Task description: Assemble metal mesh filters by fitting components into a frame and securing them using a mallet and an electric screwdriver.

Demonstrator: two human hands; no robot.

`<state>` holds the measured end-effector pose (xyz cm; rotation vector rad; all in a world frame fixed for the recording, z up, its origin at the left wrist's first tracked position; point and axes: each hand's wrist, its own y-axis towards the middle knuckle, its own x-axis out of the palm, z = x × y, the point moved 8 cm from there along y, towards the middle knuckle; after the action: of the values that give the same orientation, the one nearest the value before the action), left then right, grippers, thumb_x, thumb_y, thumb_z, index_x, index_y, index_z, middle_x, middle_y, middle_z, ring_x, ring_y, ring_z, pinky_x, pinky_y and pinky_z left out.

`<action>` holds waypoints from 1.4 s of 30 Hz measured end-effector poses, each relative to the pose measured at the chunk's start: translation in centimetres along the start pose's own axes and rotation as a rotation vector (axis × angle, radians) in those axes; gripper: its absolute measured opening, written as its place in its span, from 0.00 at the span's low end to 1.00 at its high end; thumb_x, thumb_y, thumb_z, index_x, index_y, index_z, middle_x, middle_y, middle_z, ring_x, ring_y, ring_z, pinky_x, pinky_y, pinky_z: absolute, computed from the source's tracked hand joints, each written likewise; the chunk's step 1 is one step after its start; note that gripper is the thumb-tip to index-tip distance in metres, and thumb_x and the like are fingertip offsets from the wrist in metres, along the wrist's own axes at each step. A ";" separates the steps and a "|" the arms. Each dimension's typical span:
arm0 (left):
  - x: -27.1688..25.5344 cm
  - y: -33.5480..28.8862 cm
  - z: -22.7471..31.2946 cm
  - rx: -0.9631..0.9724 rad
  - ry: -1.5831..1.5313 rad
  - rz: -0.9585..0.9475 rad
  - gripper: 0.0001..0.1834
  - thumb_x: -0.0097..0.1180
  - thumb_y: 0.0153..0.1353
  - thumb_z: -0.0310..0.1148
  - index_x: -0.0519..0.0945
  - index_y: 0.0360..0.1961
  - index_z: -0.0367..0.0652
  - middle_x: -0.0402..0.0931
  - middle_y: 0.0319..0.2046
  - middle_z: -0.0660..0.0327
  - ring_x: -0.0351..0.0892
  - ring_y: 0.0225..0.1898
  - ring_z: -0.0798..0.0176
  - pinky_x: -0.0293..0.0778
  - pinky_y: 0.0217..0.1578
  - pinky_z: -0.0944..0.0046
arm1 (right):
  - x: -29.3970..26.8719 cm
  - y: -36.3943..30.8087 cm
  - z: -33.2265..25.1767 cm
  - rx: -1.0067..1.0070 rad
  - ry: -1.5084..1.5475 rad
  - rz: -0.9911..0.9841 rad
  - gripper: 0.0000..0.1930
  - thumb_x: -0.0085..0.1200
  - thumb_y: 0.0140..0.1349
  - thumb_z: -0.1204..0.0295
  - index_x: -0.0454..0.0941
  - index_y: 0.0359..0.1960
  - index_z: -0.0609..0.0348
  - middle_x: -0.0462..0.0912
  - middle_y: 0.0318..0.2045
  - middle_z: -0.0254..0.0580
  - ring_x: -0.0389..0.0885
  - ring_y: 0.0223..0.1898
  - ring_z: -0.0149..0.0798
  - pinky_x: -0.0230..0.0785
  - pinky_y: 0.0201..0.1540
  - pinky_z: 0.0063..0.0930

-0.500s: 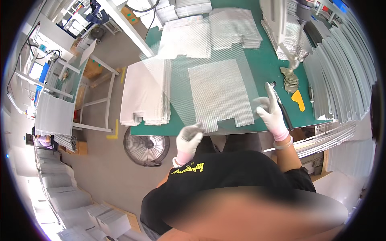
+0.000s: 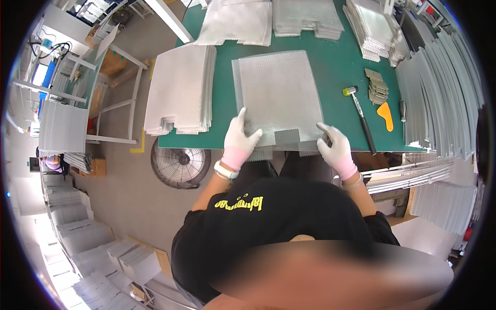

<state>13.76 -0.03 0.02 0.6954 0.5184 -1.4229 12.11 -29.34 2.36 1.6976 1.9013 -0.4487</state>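
Observation:
Two mesh sheets (image 2: 279,93) with notched near edges lie overlapped, slightly out of line, at the near edge of the green table. Beside their left edge is my white-gloved left hand (image 2: 240,138), index finger stretched forward and thumb apart, touching the sheet. My right hand (image 2: 337,150), gloved too, is at the near right corner, index finger reaching to the sheet edge and thumb spread away. Both hands are open. Part of the lower sheet shows past the upper one at the left and in the notch.
Stacks of notched sheets stand at left (image 2: 178,88), far middle (image 2: 235,23) and far right (image 2: 374,31). To the right lie a hammer (image 2: 361,119), an orange scraper (image 2: 385,116), small metal plates (image 2: 377,87) and a row of upright panels (image 2: 439,98). A floor fan (image 2: 182,160) stands below left.
A blurred, slanted mesh sheet has come to rest over the other one. Both hands have moved in to the sheet edges. The whole view has shifted, with the table lying higher in the picture.

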 end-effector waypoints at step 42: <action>2.5 4.1 -0.2 -0.030 0.393 -0.015 0.46 0.69 0.50 0.50 0.68 0.66 0.37 0.72 0.53 0.48 0.74 0.55 0.47 0.72 0.56 0.51 | 1.6 3.4 1.9 -0.145 -0.363 0.062 0.18 0.55 0.59 0.70 0.78 0.52 0.56 0.78 0.33 0.48 0.79 0.37 0.52 0.73 0.43 0.42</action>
<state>18.11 -1.62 -1.37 0.9558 0.8500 -1.2923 15.66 -28.67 0.29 1.4630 1.5759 -0.5408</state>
